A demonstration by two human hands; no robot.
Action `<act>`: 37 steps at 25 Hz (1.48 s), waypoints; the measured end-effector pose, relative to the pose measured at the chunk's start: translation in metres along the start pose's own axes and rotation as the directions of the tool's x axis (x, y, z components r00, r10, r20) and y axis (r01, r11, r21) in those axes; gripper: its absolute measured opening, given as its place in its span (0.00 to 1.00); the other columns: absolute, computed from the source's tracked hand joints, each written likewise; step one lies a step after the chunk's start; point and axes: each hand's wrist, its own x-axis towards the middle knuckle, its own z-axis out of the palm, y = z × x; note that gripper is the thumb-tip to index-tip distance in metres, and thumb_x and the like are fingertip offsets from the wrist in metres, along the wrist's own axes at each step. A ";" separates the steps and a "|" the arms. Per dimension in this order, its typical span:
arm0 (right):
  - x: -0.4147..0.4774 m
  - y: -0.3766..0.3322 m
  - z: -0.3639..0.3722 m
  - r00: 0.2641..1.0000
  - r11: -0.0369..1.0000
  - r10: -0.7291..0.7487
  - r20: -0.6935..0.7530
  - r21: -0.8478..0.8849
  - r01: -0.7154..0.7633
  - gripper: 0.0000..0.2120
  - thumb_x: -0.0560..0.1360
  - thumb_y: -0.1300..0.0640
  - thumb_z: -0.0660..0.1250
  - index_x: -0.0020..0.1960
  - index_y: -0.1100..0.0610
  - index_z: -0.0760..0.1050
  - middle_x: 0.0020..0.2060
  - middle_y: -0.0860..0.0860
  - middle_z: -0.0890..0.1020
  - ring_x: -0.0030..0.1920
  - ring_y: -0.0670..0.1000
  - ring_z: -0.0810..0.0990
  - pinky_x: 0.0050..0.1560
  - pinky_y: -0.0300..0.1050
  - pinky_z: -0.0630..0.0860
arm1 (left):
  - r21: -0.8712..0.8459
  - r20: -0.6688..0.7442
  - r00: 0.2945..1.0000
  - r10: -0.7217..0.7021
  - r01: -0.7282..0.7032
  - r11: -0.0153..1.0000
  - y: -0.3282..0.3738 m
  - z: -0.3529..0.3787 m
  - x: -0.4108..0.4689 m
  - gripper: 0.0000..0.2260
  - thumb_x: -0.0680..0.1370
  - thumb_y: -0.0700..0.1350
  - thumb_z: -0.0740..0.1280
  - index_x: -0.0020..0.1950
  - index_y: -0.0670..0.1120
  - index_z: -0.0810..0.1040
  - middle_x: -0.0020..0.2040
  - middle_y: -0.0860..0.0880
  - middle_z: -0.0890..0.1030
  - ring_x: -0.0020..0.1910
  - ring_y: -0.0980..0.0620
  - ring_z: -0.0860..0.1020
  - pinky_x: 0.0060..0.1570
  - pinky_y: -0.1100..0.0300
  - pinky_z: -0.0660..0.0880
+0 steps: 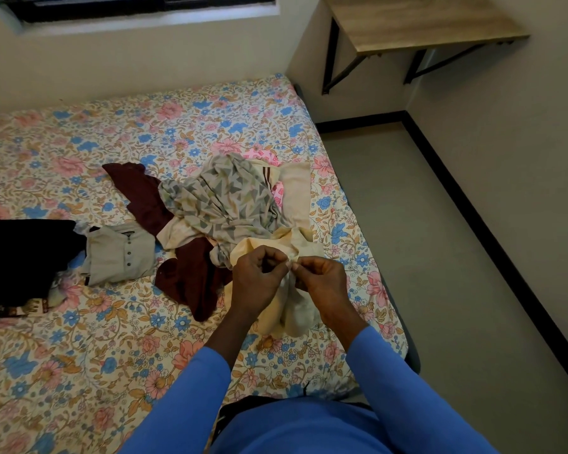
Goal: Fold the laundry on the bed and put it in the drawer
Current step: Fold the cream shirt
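Note:
A pale cream garment (297,309) hangs bunched over the near right part of the bed. My left hand (259,283) and my right hand (322,283) both pinch its upper edge, fingertips almost touching. Behind it lies a loose heap: a grey-and-cream patterned cloth (227,204), a maroon garment (191,283) and a peach cloth (295,191) with a bit of pink fabric (277,191). Further left, a folded beige buttoned shirt (122,253) sits beside a black garment (23,257). No drawer is in view.
The bed (112,355) has a floral sheet and stands against the wall under a window (138,4). Grey floor (440,257) runs along its right side. A wooden wall shelf (423,24) on black brackets hangs in the far right corner.

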 end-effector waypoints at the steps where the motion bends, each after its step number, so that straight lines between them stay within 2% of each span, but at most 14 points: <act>1: 0.000 -0.001 0.000 1.000 1.000 0.004 0.000 0.006 -0.004 0.07 0.76 0.67 0.74 0.45 0.57 0.85 0.39 0.54 0.88 0.41 0.49 0.87 0.41 0.41 0.83 | -0.028 -0.002 1.000 -0.021 0.021 0.999 -0.001 0.001 0.000 0.06 0.74 0.37 0.78 0.46 0.46 0.84 0.41 0.49 0.85 0.42 0.50 0.84 0.46 0.54 0.82; 4: 0.000 -0.001 -0.003 0.999 0.999 0.035 0.018 0.028 -0.036 0.06 0.77 0.67 0.73 0.45 0.57 0.85 0.41 0.57 0.88 0.44 0.54 0.87 0.45 0.46 0.85 | -0.044 0.000 0.999 -0.045 0.045 0.998 -0.003 0.003 0.001 0.06 0.74 0.37 0.78 0.46 0.46 0.84 0.41 0.48 0.86 0.42 0.49 0.84 0.46 0.52 0.82; 7: 0.004 -0.001 -0.007 0.999 0.999 0.032 0.041 -0.005 -0.032 0.04 0.76 0.67 0.74 0.45 0.61 0.85 0.40 0.58 0.87 0.44 0.55 0.87 0.44 0.46 0.85 | 0.052 -0.031 1.000 0.000 0.001 0.999 0.000 0.006 -0.002 0.06 0.74 0.38 0.78 0.45 0.47 0.83 0.39 0.51 0.85 0.39 0.54 0.84 0.42 0.59 0.80; 9: 0.008 0.000 -0.007 0.999 0.997 0.005 0.033 -0.072 -0.002 0.01 0.76 0.66 0.75 0.46 0.62 0.85 0.41 0.58 0.88 0.45 0.56 0.88 0.45 0.49 0.86 | 0.164 -0.084 0.995 0.058 -0.043 0.986 0.003 0.010 -0.003 0.07 0.73 0.39 0.77 0.43 0.49 0.81 0.38 0.54 0.83 0.38 0.57 0.82 0.38 0.64 0.78; 12: 0.012 0.001 -0.005 0.999 0.975 -0.051 0.005 -0.218 0.050 0.04 0.75 0.63 0.77 0.45 0.55 0.87 0.40 0.53 0.88 0.45 0.55 0.88 0.49 0.56 0.86 | 0.198 -0.161 0.986 0.050 -0.018 0.980 0.006 0.016 -0.002 0.08 0.73 0.39 0.77 0.41 0.49 0.80 0.36 0.55 0.82 0.36 0.59 0.81 0.35 0.63 0.76; 17: 0.023 -0.008 -0.009 0.988 0.898 -0.151 -0.020 -0.421 0.128 0.04 0.74 0.60 0.79 0.47 0.54 0.87 0.40 0.49 0.87 0.42 0.49 0.87 0.50 0.54 0.85 | 0.056 -0.028 0.992 -0.120 0.122 0.991 0.008 0.013 0.007 0.05 0.78 0.44 0.75 0.52 0.52 0.85 0.37 0.53 0.87 0.40 0.55 0.85 0.44 0.50 0.83; 20: 0.027 -0.015 -0.012 0.994 0.901 -0.102 -0.028 -0.427 0.080 0.05 0.72 0.58 0.80 0.46 0.53 0.86 0.38 0.49 0.87 0.40 0.49 0.87 0.48 0.53 0.86 | 0.032 0.048 0.995 -0.083 0.082 0.996 0.007 0.008 0.011 0.05 0.81 0.45 0.72 0.55 0.52 0.85 0.41 0.52 0.88 0.44 0.54 0.86 0.48 0.47 0.84; 22: 0.029 -0.020 -0.011 0.995 0.877 -0.090 -0.036 -0.477 0.062 0.05 0.71 0.57 0.81 0.46 0.52 0.87 0.37 0.48 0.87 0.39 0.47 0.86 0.46 0.49 0.85 | 0.023 0.083 0.996 -0.014 0.012 1.000 0.007 0.007 0.008 0.05 0.83 0.46 0.69 0.57 0.50 0.84 0.47 0.53 0.88 0.48 0.56 0.86 0.49 0.52 0.83; 25: 0.031 -0.023 -0.007 0.994 0.843 -0.102 -0.042 -0.534 0.064 0.05 0.71 0.53 0.80 0.46 0.51 0.87 0.35 0.46 0.86 0.36 0.43 0.84 0.39 0.41 0.79 | -0.017 0.106 0.994 0.023 -0.022 1.000 0.006 0.006 0.000 0.06 0.83 0.45 0.69 0.58 0.49 0.83 0.45 0.52 0.87 0.47 0.55 0.86 0.44 0.58 0.81; 28: 0.029 -0.027 -0.003 0.983 0.793 -0.175 -0.052 -0.599 0.110 0.05 0.73 0.50 0.78 0.47 0.49 0.85 0.36 0.45 0.86 0.35 0.42 0.82 0.34 0.36 0.72 | -0.147 0.140 0.990 -0.029 0.050 0.988 0.003 0.007 0.001 0.09 0.82 0.47 0.69 0.61 0.49 0.82 0.46 0.47 0.87 0.48 0.47 0.86 0.49 0.45 0.84; 30: 0.028 -0.028 0.002 0.957 0.700 -0.290 -0.023 -0.687 0.196 0.06 0.74 0.51 0.77 0.49 0.50 0.85 0.38 0.47 0.85 0.36 0.44 0.82 0.37 0.38 0.74 | -0.299 0.176 0.980 -0.093 0.143 0.944 0.004 0.008 0.003 0.12 0.81 0.48 0.68 0.63 0.48 0.81 0.50 0.42 0.87 0.52 0.40 0.85 0.52 0.42 0.82; 33: 0.032 -0.029 0.006 0.902 0.570 -0.431 0.016 -0.770 0.286 0.06 0.76 0.55 0.73 0.53 0.53 0.85 0.42 0.51 0.84 0.41 0.50 0.81 0.43 0.44 0.77 | -0.506 0.230 0.952 -0.199 0.292 0.811 0.011 0.010 0.006 0.10 0.83 0.46 0.67 0.63 0.46 0.80 0.57 0.39 0.86 0.56 0.41 0.85 0.54 0.48 0.82; 35: 0.032 -0.027 0.011 0.858 0.460 -0.507 0.086 -0.814 0.354 0.07 0.78 0.57 0.70 0.54 0.55 0.84 0.44 0.52 0.83 0.43 0.52 0.80 0.45 0.46 0.76 | -0.592 0.216 0.921 -0.323 0.387 0.707 0.015 0.013 0.011 0.10 0.83 0.45 0.69 0.62 0.44 0.81 0.56 0.39 0.86 0.54 0.43 0.85 0.53 0.50 0.81; 37: 0.028 -0.025 0.016 0.816 0.430 -0.547 0.184 -0.775 0.463 0.07 0.79 0.57 0.68 0.51 0.57 0.84 0.42 0.52 0.82 0.41 0.51 0.80 0.43 0.48 0.77 | -0.583 0.141 0.887 -0.440 0.434 0.687 0.017 0.014 0.020 0.11 0.79 0.46 0.73 0.59 0.41 0.82 0.53 0.40 0.87 0.50 0.43 0.85 0.51 0.51 0.82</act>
